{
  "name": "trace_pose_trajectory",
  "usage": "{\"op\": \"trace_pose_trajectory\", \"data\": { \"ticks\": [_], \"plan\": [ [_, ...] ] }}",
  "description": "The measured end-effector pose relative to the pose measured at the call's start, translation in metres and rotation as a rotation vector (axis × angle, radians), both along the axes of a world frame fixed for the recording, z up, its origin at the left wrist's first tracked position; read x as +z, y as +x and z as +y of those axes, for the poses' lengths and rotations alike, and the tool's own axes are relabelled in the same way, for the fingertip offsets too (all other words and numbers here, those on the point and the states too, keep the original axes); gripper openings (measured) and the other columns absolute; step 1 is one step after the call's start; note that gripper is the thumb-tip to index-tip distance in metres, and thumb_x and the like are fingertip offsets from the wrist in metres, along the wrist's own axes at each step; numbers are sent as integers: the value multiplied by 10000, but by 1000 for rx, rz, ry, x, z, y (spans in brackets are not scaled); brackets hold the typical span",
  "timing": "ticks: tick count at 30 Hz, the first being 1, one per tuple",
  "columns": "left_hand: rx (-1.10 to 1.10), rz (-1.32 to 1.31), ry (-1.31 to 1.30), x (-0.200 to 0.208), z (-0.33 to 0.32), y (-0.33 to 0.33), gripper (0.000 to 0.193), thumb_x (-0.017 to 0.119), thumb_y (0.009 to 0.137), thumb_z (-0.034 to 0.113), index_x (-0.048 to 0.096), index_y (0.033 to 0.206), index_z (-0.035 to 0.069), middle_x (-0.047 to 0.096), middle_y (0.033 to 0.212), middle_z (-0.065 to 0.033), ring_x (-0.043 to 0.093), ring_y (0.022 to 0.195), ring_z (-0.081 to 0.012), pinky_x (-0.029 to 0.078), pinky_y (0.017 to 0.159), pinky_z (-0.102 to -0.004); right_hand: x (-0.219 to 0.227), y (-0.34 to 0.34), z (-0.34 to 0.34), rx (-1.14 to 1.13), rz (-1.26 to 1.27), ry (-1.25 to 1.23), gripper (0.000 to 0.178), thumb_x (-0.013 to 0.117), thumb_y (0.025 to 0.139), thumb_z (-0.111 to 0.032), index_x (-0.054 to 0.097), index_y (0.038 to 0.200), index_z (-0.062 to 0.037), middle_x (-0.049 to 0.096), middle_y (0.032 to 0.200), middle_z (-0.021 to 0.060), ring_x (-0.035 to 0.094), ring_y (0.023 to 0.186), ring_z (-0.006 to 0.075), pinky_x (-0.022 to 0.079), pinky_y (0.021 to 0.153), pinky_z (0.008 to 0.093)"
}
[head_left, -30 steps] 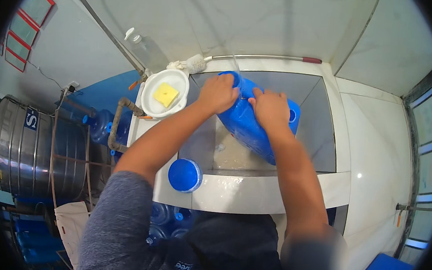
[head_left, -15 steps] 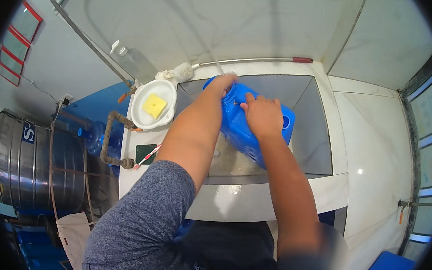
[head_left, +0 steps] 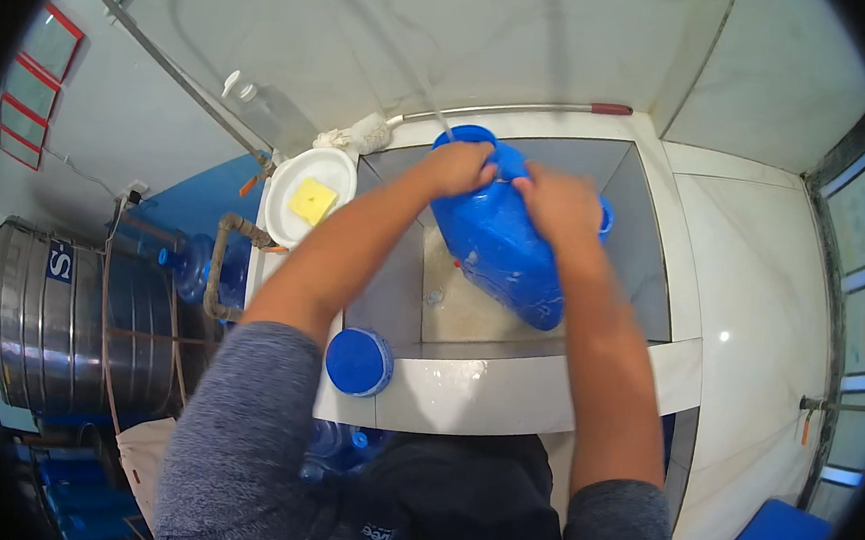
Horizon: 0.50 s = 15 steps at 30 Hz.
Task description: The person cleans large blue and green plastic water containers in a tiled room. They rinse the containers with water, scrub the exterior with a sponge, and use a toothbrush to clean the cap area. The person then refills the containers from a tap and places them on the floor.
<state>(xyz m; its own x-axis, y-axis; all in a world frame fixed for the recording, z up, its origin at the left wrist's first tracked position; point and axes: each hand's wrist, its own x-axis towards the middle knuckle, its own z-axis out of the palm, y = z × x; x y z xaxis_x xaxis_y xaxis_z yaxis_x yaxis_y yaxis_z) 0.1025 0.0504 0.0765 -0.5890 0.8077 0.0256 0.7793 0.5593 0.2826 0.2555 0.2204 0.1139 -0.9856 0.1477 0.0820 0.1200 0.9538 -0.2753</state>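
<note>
A large blue plastic jug (head_left: pixel 491 229) tilts over the sink, its open round mouth toward the far wall. My left hand (head_left: pixel 460 169) is closed at the jug's neck, just below the rim. On the jug's top side, my right hand (head_left: pixel 560 204) grips it around the handle area; its fingertips are partly hidden. A thin grey hose or stream (head_left: pixel 429 99) comes down along the wall to the jug's mouth; I cannot tell which. Wet streaks shine on the jug's side.
The tiled sink (head_left: pixel 380 296) has a white ledge bearing a round blue lid (head_left: pixel 358 361). Left stand a white basin (head_left: pixel 279 204) with a yellow sponge (head_left: pixel 312 201), a pump bottle (head_left: pixel 268 113) and a pipe (head_left: pixel 220 265). A long-handled brush (head_left: pixel 504 111) lies behind.
My left hand has moved from the jug's mouth to the near side of its neck. The jug has shifted and tipped more upright toward me. The blue lid has come into view.
</note>
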Motion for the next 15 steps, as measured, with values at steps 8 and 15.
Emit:
{"op": "trace_pose_trajectory", "data": {
  "ticks": [8, 15],
  "plan": [
    [12, -65, -145, 20, -12, -2, 359, 588, 936, 416, 679, 983, 72, 698, 906, -194, 677, 860, -384, 520, 787, -487, -6, -4, -14, 10, 33, 91, 382, 527, 997, -457, 670, 1157, -142, 737, 1015, 121, 689, 986, 324, 457, 914, 494],
    [-247, -37, -160, 48, -36, -11, 317, 655, 893, 383, 645, 965, 75, 674, 847, -163, 656, 828, -360, 509, 751, -445, 3, -1, 3, -16, -30, -6, 407, 548, 987, -468, 662, 1140, -108, 741, 995, 148, 696, 976, 335, 460, 907, 491]
  ]
}}
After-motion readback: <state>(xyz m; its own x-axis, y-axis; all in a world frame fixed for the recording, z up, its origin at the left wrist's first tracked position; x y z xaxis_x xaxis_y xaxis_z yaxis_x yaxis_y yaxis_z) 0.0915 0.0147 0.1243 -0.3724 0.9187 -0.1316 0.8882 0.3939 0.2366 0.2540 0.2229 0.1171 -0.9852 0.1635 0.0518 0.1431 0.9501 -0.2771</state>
